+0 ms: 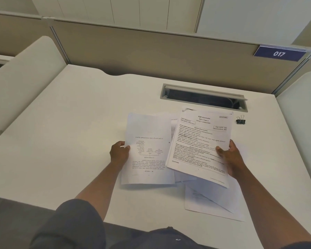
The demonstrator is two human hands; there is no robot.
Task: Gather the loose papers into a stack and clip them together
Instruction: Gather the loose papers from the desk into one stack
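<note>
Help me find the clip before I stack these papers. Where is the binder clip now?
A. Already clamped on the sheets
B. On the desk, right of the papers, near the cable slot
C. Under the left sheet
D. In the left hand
B: the binder clip lies alone on the desk, right of the papers and beside the cable slot, touching neither hand.

Unstacked printed papers near black clip

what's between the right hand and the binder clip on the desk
In the head view, only bare white desk lies between the right hand and the binder clip.
</note>
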